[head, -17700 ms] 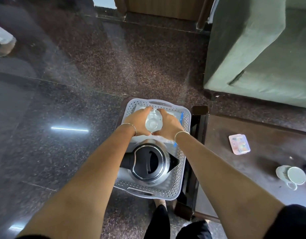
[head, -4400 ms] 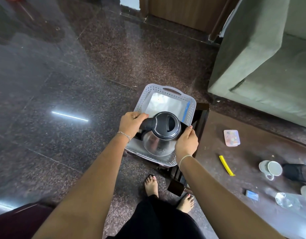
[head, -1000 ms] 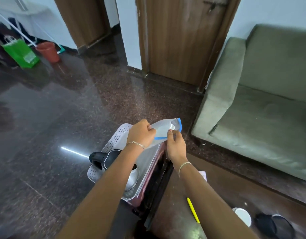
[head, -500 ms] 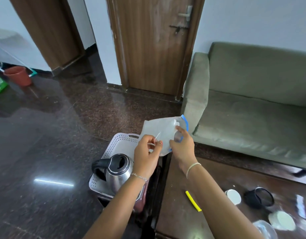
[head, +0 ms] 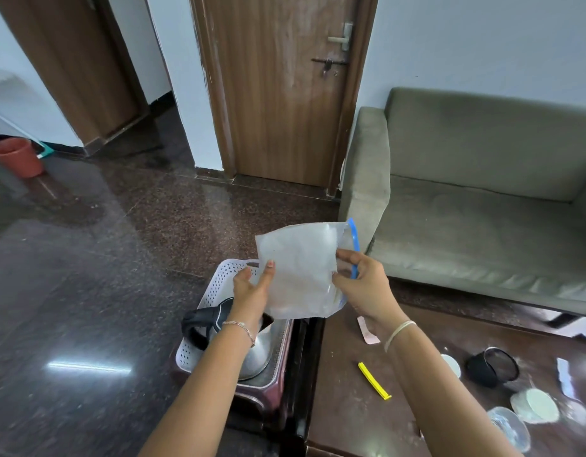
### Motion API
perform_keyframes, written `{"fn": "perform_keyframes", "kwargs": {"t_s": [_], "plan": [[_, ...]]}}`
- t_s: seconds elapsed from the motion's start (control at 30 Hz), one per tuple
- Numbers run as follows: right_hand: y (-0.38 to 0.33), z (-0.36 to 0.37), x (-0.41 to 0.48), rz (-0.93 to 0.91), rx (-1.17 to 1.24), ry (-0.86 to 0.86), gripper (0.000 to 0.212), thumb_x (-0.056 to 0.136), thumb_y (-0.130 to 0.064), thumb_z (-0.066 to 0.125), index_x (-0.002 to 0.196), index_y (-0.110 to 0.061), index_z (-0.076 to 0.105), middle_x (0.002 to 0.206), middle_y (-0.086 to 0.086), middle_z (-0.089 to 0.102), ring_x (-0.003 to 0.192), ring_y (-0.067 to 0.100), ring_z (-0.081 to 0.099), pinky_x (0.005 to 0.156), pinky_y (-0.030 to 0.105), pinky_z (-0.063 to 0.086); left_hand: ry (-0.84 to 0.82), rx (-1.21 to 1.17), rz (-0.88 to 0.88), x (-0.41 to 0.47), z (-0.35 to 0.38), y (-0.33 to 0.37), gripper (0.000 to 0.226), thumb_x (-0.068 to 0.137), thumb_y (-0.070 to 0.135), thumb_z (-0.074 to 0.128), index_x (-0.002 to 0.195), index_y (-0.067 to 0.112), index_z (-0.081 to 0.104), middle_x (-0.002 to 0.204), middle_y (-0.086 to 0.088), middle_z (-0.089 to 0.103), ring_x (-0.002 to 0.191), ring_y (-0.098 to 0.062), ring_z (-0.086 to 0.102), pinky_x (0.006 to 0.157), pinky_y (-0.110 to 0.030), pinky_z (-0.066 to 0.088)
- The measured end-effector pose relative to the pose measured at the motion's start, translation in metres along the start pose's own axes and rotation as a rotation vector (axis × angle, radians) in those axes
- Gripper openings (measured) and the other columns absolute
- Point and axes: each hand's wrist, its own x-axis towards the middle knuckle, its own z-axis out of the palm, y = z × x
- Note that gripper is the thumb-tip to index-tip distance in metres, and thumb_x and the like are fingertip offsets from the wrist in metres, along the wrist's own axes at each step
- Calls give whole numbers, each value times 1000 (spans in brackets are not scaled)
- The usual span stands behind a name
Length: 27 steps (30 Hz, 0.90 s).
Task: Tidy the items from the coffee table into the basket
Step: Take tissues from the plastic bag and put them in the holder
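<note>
I hold a clear plastic zip bag (head: pixel 301 268) with a blue seal strip upright in front of me. My right hand (head: pixel 362 285) pinches its right edge by the blue strip. My left hand (head: pixel 252 288) touches its left edge, fingers spread and partly behind the plastic. Below them the white perforated basket (head: pixel 215 285) rests on a maroon stool, with a steel kettle (head: pixel 252 354) with a black handle inside. On the dark coffee table (head: pixel 351 420) lie a yellow clip (head: pixel 374 380), a pink packet (head: pixel 367 331), a black cup (head: pixel 491 366), a white cup (head: pixel 451 364) and clear lids (head: pixel 532 407).
A grey-green sofa (head: pixel 483 209) stands behind the table on the right. A wooden door (head: pixel 278 94) is straight ahead. A red bucket (head: pixel 17 156) sits far left on the glossy dark floor (head: pixel 87 258).
Since half a second ago the bag has been turned and spread wider between my hands, and my left hand has loosened from a pinch to open fingers. Earlier the bag lay in the basket.
</note>
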Motion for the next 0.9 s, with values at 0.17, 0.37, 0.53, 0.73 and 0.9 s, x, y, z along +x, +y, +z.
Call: {"fn": "perform_keyframes", "kwargs": {"t_s": [0.17, 0.37, 0.53, 0.73, 0.9], "plan": [[-1, -9, 5, 46, 218, -126, 35, 84, 9, 60, 113, -9, 68, 101, 11, 75, 92, 26, 72, 80, 36, 58, -199, -199, -95, 14, -14, 0, 24, 94, 36, 53, 103, 21, 70, 106, -3, 73, 91, -15, 70, 78, -31, 53], [8, -21, 24, 164, 284, -225, 23, 79, -19, 78, 101, -12, 74, 100, 12, 75, 87, 31, 73, 66, 37, 58, -210, -302, -14, 24, -18, 4, 22, 93, 25, 57, 82, 28, 76, 101, -2, 75, 90, -17, 72, 76, -38, 56], [21, -12, 44, 295, 231, -87, 11, 69, -14, 72, 80, -14, 70, 69, 8, 69, 58, 27, 67, 52, 40, 54, -234, -304, 10, 31, -8, 9, 25, 89, 33, 62, 109, 20, 71, 114, -6, 71, 104, -21, 68, 77, -36, 57], [30, -16, 59, 291, 347, -88, 3, 79, -8, 70, 78, -10, 68, 67, 3, 68, 54, 21, 63, 43, 25, 49, -166, -303, 5, 37, 3, 10, 14, 90, 30, 62, 96, 22, 72, 109, -5, 73, 99, -20, 69, 74, -35, 58], [44, -32, 76, 289, 241, -9, 22, 83, -10, 72, 103, -4, 68, 95, 14, 73, 71, 32, 68, 51, 33, 56, 28, -244, -7, 53, 11, 4, 8, 90, 20, 63, 94, 18, 70, 118, -12, 67, 114, -28, 60, 104, -48, 44]]}}
